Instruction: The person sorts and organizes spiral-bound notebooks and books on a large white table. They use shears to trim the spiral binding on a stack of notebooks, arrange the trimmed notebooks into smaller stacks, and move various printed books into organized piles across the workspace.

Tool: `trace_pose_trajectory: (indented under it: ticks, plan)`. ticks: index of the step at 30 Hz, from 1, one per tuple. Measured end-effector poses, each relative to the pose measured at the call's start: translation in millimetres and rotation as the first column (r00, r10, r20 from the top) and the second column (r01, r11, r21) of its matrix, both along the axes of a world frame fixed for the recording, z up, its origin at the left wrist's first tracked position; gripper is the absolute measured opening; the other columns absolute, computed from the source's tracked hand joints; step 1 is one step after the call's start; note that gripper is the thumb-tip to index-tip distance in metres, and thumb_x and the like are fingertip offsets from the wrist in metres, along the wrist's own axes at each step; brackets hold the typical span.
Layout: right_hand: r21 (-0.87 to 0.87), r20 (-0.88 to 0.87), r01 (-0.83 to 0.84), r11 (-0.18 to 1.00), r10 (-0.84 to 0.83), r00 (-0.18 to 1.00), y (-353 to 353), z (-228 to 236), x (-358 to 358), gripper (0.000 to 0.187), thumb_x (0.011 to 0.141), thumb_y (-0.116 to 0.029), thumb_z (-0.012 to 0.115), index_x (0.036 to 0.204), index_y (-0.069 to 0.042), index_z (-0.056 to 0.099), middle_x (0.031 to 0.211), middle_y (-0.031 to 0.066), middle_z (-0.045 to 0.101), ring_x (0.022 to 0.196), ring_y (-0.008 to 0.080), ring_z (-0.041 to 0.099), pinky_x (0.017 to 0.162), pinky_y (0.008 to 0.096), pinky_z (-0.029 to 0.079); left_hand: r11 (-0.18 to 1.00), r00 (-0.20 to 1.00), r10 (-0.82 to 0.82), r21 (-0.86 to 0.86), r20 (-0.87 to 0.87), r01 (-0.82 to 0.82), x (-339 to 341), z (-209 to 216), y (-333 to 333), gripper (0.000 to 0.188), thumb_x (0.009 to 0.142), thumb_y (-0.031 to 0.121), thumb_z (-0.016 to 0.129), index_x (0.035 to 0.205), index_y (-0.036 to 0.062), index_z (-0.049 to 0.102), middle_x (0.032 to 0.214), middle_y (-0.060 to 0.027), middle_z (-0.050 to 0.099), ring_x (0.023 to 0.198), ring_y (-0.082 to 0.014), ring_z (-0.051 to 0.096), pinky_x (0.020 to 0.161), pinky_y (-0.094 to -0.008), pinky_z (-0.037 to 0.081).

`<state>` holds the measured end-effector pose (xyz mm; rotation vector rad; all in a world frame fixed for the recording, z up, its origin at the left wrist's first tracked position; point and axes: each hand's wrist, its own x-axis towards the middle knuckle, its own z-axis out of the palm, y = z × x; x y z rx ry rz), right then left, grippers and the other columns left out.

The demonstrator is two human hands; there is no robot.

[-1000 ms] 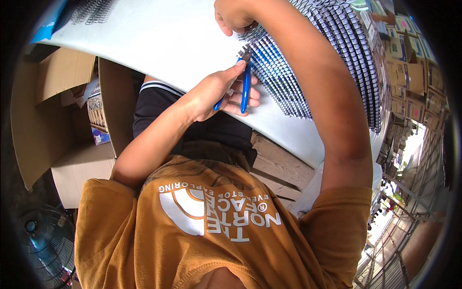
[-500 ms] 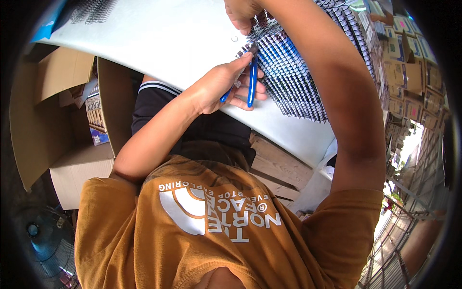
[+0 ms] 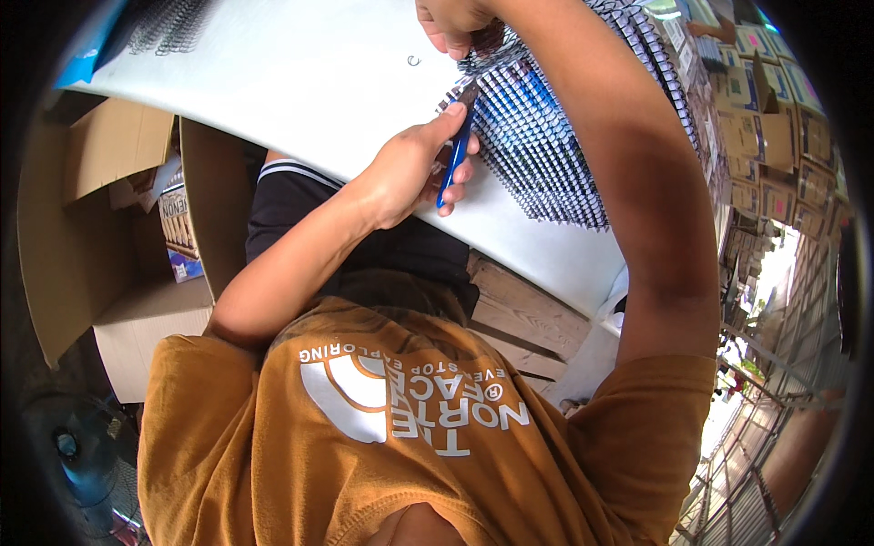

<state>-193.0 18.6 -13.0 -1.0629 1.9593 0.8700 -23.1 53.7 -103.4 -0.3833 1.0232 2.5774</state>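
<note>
A white table (image 3: 300,109) fills the upper part of the view, its near edge slanting from upper left down to the right, past the person's lap. A broad stretch of it lies between the dark wire coils (image 3: 168,25) at the upper left and the 2 hands, with 1 small wire ring (image 3: 414,61) on it. The sheet of looped wire rows (image 3: 537,136) rests on the table's right part, partly under the right forearm. The left hand (image 3: 408,166) holds blue-handled pliers (image 3: 456,156), their tip at the sheet's upper-left corner; the right hand (image 3: 451,18) is bent at the dark wire just above, its grip impossible to tell. Below the edge, an open cardboard box (image 3: 64,237) stands left, wooden slats (image 3: 523,309) right of the lap; stacked cartons (image 3: 774,136) crowd the far right, well apart from the hands.
</note>
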Motion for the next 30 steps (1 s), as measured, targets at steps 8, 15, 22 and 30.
trace_pose_trajectory:
  ticks: [8, 15, 22, 30]
  plan:
    - [0.016, -0.020, 0.029, 0.999, -0.028, 0.999, -2.1, 3.1, 4.5, 0.010, 0.073, -0.012, 0.068, 0.081, -0.005, 0.070, 0.079, 0.0120, 0.067, 0.066, 0.0248, 0.060, 0.065, 0.0413, 0.047, 1.000, 1.000, 0.022, -0.004, -0.010, -0.022, -6.9, 2.7, 0.2, 0.050, 0.098, 0.046, 0.027, 0.105, 0.0034, 0.052, 0.081, -0.0089, 0.059, 0.070, -0.0193, 0.061, 0.063, -0.0306, 0.052]
    - [0.189, -0.043, -0.202, 0.961, 0.213, 0.976, -11.9, 35.6, 21.4, 0.021, 0.075, -0.016, 0.066, 0.095, -0.011, 0.071, 0.099, 0.0122, 0.067, 0.086, 0.0270, 0.063, 0.078, 0.0409, 0.048, 0.998, 1.000, 0.008, -0.056, -0.012, -0.009, -4.5, 15.5, 1.8, 0.057, 0.096, 0.051, 0.026, 0.112, 0.0025, 0.052, 0.093, -0.0146, 0.064, 0.081, -0.0231, 0.065, 0.068, -0.0321, 0.053]
    - [0.197, -0.110, -0.043, 0.980, 0.066, 0.992, -10.7, 38.1, 16.3, 0.029, 0.078, -0.022, 0.067, 0.101, -0.004, 0.067, 0.105, 0.0115, 0.065, 0.090, 0.0270, 0.062, 0.084, 0.0388, 0.046, 0.998, 0.999, 0.030, -0.049, -0.032, -0.031, -3.2, 6.0, 0.1, 0.053, 0.096, 0.050, 0.029, 0.106, 0.0038, 0.053, 0.083, -0.0105, 0.061, 0.079, -0.0230, 0.064, 0.068, -0.0314, 0.053]
    - [0.110, -0.036, 0.089, 0.990, -0.085, 0.996, -6.5, 49.8, 11.7, 0.028, 0.081, -0.023, 0.066, 0.098, -0.001, 0.066, 0.100, 0.0122, 0.066, 0.085, 0.0233, 0.062, 0.080, 0.0369, 0.048, 0.998, 0.997, -0.027, -0.057, -0.066, 0.023, -6.5, 18.2, 3.9, 0.059, 0.096, 0.052, 0.023, 0.112, 0.0024, 0.051, 0.091, -0.0121, 0.062, 0.094, -0.0256, 0.064, 0.074, -0.0362, 0.053]
